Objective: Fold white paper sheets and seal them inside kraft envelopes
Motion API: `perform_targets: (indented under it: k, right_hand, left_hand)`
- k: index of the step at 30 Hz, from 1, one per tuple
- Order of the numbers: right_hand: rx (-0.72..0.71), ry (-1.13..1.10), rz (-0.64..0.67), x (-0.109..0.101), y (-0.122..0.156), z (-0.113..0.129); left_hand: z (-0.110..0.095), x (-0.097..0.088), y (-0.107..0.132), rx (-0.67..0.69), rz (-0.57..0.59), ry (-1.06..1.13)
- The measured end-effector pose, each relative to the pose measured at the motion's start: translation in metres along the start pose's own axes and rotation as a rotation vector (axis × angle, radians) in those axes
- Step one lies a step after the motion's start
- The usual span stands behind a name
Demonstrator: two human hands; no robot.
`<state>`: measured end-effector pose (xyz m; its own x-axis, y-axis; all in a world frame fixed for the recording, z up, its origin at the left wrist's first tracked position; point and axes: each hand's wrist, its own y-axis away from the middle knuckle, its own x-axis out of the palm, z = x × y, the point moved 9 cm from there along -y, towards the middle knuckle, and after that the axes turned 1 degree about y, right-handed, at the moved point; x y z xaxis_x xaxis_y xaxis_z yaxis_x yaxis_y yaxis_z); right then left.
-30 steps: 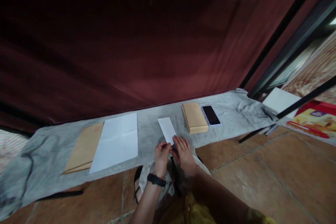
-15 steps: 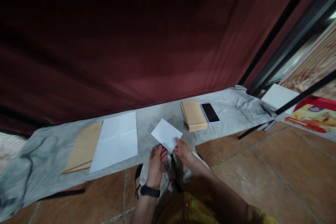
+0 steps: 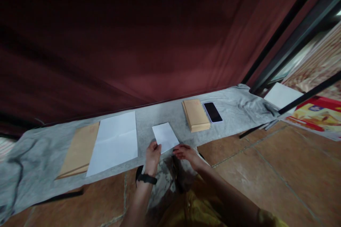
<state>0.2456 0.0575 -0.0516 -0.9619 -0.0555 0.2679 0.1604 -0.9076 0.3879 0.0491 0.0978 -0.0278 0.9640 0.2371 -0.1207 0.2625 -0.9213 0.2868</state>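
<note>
A folded white sheet of paper [image 3: 165,135] is held over the front edge of the cloth-covered surface. My left hand [image 3: 152,156] pinches its lower left corner, thumb on top, a dark band around the wrist. My right hand [image 3: 188,154] is by the lower right corner with fingers stretched out; whether they touch the paper I cannot tell. To the left lies a larger stack of white paper [image 3: 115,142] with a faint crease, partly over brown envelopes [image 3: 78,147]. A pile of smaller brown envelopes [image 3: 195,113] sits to the right, beyond my right hand.
A phone [image 3: 212,112] with a dark screen lies right of the small envelopes. Grey cloth [image 3: 231,108] covers the narrow surface, rumpled at both ends. Behind it hangs a dark red curtain [image 3: 160,60]. At the far right are a black bar [image 3: 309,95] and a red-and-yellow box [image 3: 319,115].
The folded paper has turned so its long sides point away from me. My left hand has taken its lower left corner; my right hand has loosened its pinch and straightened its fingers.
</note>
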Motion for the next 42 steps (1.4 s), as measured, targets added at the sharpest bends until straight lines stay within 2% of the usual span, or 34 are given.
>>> perform_targets:
  k: [3,5,7,10,13,16,19,20,22,24,27,30,42]
  right_hand:
    - [-0.221,0.273,-0.119,-0.016,0.001,0.023]
    - [-0.418,0.544,-0.118,-0.012,0.005,0.044]
    - [-0.577,0.827,-0.050,0.001,0.008,0.057]
    - [-0.704,1.144,0.064,0.018,0.008,0.061]
    - [-0.741,1.315,0.098,0.022,0.002,0.058]
    - [-0.759,1.381,0.080,0.020,-0.003,0.056]
    - [-0.768,1.396,0.071,0.018,-0.008,0.054]
    - [-0.771,1.395,0.073,0.017,-0.009,0.054]
    - [-0.777,1.390,0.078,0.016,-0.011,0.054]
    - [-0.779,1.380,0.073,0.015,-0.014,0.055]
    - [-0.786,1.368,0.061,0.013,-0.018,0.059]
    - [-0.795,1.370,0.061,0.012,-0.024,0.062]
    - [-0.728,1.423,0.008,0.014,-0.058,0.072]
  left_hand:
    - [-0.005,-0.004,-0.011,0.033,-0.010,-0.095]
    - [-0.010,-0.004,-0.015,0.061,-0.008,-0.161]
    - [-0.015,-0.003,-0.018,0.091,-0.001,-0.221]
    - [-0.021,-0.003,-0.020,0.130,-0.004,-0.302]
    - [-0.024,-0.002,-0.020,0.191,0.004,-0.476]
    - [-0.033,-0.001,-0.012,0.330,-0.045,-0.637]
    - [-0.048,0.007,0.015,0.602,-0.133,-0.749]
    - [-0.050,0.014,0.027,0.696,-0.120,-0.783]
    - [-0.046,0.036,0.052,0.839,-0.011,-0.842]
    - [-0.035,0.057,0.072,0.914,0.090,-0.927]
    - [-0.021,0.078,0.088,0.948,0.167,-1.029]
    - [-0.015,0.087,0.090,0.961,0.191,-1.112]
    - [-0.003,0.089,0.082,0.906,0.255,-1.180]
